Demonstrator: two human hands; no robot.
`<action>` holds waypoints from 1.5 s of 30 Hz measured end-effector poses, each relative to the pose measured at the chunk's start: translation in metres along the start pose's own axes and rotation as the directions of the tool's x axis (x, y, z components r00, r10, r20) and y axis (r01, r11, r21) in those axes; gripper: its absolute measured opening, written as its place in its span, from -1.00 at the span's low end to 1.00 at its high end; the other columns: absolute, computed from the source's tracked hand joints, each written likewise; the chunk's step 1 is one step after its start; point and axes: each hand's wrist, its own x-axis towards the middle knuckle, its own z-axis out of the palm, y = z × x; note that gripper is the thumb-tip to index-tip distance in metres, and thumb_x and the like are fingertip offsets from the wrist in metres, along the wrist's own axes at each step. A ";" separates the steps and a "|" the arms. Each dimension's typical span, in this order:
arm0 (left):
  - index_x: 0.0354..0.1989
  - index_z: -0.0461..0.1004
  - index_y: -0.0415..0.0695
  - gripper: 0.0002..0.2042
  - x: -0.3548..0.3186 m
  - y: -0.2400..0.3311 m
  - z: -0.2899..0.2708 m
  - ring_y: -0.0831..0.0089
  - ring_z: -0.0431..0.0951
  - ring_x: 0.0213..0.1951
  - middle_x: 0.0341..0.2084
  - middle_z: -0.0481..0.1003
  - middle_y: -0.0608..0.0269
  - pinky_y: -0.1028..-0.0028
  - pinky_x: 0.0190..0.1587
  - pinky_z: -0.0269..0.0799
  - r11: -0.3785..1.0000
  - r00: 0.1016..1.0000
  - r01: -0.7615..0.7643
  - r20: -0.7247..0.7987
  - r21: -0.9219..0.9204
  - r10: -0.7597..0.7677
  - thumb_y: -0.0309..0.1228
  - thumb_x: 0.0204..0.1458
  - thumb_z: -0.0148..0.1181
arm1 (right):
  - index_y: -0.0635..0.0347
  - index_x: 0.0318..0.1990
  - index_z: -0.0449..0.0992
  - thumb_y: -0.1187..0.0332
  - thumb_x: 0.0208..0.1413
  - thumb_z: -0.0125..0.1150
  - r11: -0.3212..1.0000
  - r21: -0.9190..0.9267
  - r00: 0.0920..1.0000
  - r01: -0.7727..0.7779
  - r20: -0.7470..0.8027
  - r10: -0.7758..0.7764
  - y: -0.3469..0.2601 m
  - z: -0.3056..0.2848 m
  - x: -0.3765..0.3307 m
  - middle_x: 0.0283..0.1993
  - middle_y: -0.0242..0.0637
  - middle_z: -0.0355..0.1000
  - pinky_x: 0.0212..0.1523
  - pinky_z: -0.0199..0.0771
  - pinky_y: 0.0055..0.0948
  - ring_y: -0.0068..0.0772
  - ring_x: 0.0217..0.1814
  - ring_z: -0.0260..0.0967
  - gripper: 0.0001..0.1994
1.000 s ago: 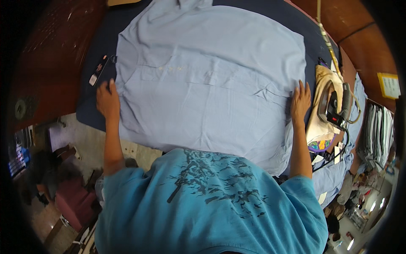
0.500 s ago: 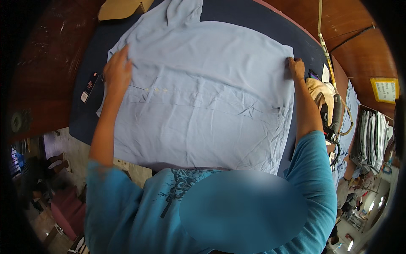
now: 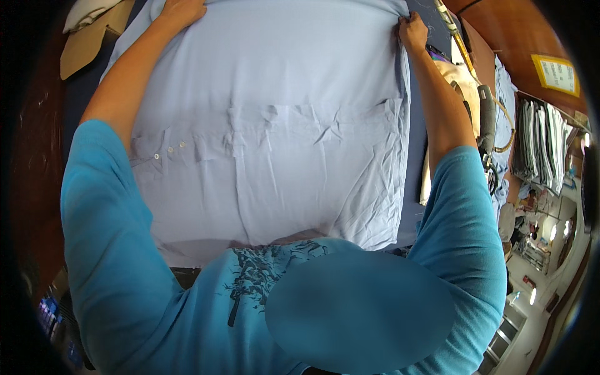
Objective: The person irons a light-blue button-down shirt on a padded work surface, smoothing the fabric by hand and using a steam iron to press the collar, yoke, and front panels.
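Note:
A light blue shirt (image 3: 300, 69) lies spread over a dark blue padded table (image 3: 415, 206), its lower side close against my body. Small pale buttons (image 3: 170, 149) show on its left part, and creases run across the middle and lower right. My right hand (image 3: 412, 32) is closed on the shirt's far right edge, fingers pinched at the cloth. On the far left part of the shirt is my left hand (image 3: 184, 11), fingers curled down against the fabric. The top of the picture cuts off part of that hand.
An iron with a grey handle (image 3: 485, 119) rests beside a pale cloth (image 3: 462, 75) to the right of my forearm. Dark and pale garments (image 3: 540, 144) hang farther right. A cardboard box (image 3: 94, 47) stands at the far left, with a yellow-framed notice (image 3: 556, 74) on the right wall.
Both hands have moved farther away, the left also inward over the cloth. The shirt's far part lies smoother, and its sleeve has left the picture. The view has shifted.

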 end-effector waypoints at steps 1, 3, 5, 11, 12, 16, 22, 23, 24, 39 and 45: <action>0.23 0.15 -0.09 -0.45 -0.003 0.005 0.013 0.00 0.38 0.03 0.18 0.19 -0.13 0.19 -0.03 0.37 0.998 0.983 -0.028 -0.183 -0.055 0.018 -0.51 -0.04 -0.08 | 0.25 -0.14 0.40 0.18 0.05 0.10 0.999 -0.040 0.996 0.034 -0.077 -0.037 0.017 0.003 0.002 -0.22 0.01 0.47 -0.08 0.37 -0.20 0.05 -0.10 0.41 -0.67; 0.25 0.12 -0.06 -0.47 -0.028 0.012 0.033 0.04 0.33 0.09 0.21 0.15 -0.09 0.18 0.02 0.32 0.978 0.878 -0.061 -0.477 -0.198 -0.042 -0.47 0.01 -0.13 | 0.25 -0.05 0.37 0.20 0.08 0.10 0.991 0.116 0.996 0.064 -0.071 -0.056 0.021 0.004 -0.001 -0.21 -0.02 0.47 -0.08 0.37 -0.24 0.01 -0.13 0.43 -0.64; 0.22 0.18 -0.04 -0.51 -0.072 0.030 0.037 0.12 0.30 0.14 0.19 0.21 0.03 0.24 0.11 0.25 0.936 0.778 -0.143 -0.621 -0.320 -0.094 -0.44 0.05 -0.07 | 0.25 -0.12 0.41 0.15 0.07 0.09 0.967 0.151 0.956 0.205 -0.243 -0.165 0.009 -0.017 -0.034 -0.22 0.00 0.47 -0.08 0.38 -0.19 0.04 -0.11 0.41 -0.64; 0.06 0.34 -0.22 -0.63 -0.238 0.047 0.095 0.09 0.36 0.05 -0.01 0.39 0.01 0.25 0.08 0.26 0.869 0.698 -0.256 -0.703 -0.423 -0.136 -0.46 0.04 0.03 | 0.29 -0.21 0.42 0.09 0.13 0.05 0.991 -0.046 0.965 -0.130 0.222 0.137 -0.030 -0.116 -0.184 -0.21 0.00 0.44 -0.17 0.34 -0.17 0.02 -0.16 0.40 -0.63; 0.05 0.34 -0.26 -0.64 -0.257 0.052 0.102 0.08 0.36 0.04 -0.03 0.40 0.01 0.25 0.09 0.25 0.862 0.726 -0.238 -0.672 -0.447 -0.148 -0.44 0.05 0.04 | 0.30 -0.23 0.41 0.11 0.14 0.04 0.971 -0.164 0.931 -0.177 0.292 0.219 -0.030 -0.119 -0.203 -0.21 0.01 0.43 -0.18 0.33 -0.17 0.03 -0.16 0.39 -0.64; 0.05 0.36 -0.16 -0.65 -0.295 0.066 0.129 0.15 0.32 0.09 0.05 0.35 0.10 0.22 0.13 0.17 0.876 0.804 -0.113 -0.561 -0.469 -0.196 -0.37 0.08 0.04 | 0.33 -0.32 0.39 0.18 0.15 0.01 0.990 -0.107 0.950 -0.094 0.287 0.121 -0.010 -0.114 -0.217 -0.24 0.01 0.40 -0.18 0.30 -0.13 0.12 -0.18 0.33 -0.69; 0.15 0.29 -0.08 -0.59 -0.316 0.064 0.140 0.20 0.21 0.19 0.16 0.25 0.17 0.20 0.20 0.04 0.899 0.832 -0.063 -0.520 -0.434 -0.193 -0.22 0.15 -0.05 | 0.26 -0.11 0.34 0.33 0.14 0.04 0.987 0.057 0.977 0.151 -0.162 -0.140 -0.026 -0.114 -0.230 -0.13 -0.03 0.36 -0.07 0.28 -0.22 0.05 -0.05 0.29 -0.76; 0.18 0.26 -0.07 -0.57 -0.316 0.062 0.139 0.20 0.18 0.21 0.18 0.24 0.17 0.20 0.22 0.02 0.897 0.830 -0.069 -0.524 -0.436 -0.190 -0.20 0.16 -0.08 | 0.18 0.07 0.32 0.22 0.15 0.03 0.977 0.142 0.986 0.162 -0.067 -0.154 -0.024 -0.114 -0.239 0.08 -0.05 0.29 0.14 0.16 -0.19 -0.02 0.16 0.19 -0.63; 0.21 0.23 -0.04 -0.56 -0.315 0.055 0.147 0.20 0.14 0.24 0.20 0.21 0.18 0.19 0.23 -0.01 0.903 0.822 -0.033 -0.525 -0.429 -0.219 -0.17 0.18 -0.11 | 0.14 0.12 0.27 0.16 0.15 0.00 0.976 -0.008 0.975 0.218 0.035 -0.217 -0.024 -0.111 -0.249 0.15 -0.07 0.22 0.19 0.08 -0.15 -0.03 0.23 0.11 -0.58; 0.34 -0.04 0.28 -0.43 -0.300 -0.004 0.190 0.32 -0.11 0.36 0.35 -0.07 0.38 -0.13 0.23 -0.19 0.952 0.867 0.292 -0.396 -0.092 -0.304 0.13 0.16 -0.32 | 0.01 0.30 0.08 -0.11 0.15 -0.13 0.936 -0.110 0.931 0.336 0.193 -0.311 -0.030 -0.113 -0.320 0.38 -0.05 -0.08 0.28 -0.17 0.13 0.07 0.41 -0.18 -0.37; 0.34 -0.05 0.29 -0.42 -0.291 -0.006 0.196 0.32 -0.08 0.35 0.34 -0.03 0.38 -0.11 0.23 -0.20 0.959 0.843 0.252 -0.457 -0.129 -0.284 0.15 0.15 -0.31 | 0.06 0.30 0.08 -0.12 0.14 -0.11 0.974 -0.191 0.985 0.123 0.145 -0.096 0.007 -0.142 -0.386 0.38 -0.03 -0.08 0.29 -0.20 0.12 0.09 0.41 -0.20 -0.34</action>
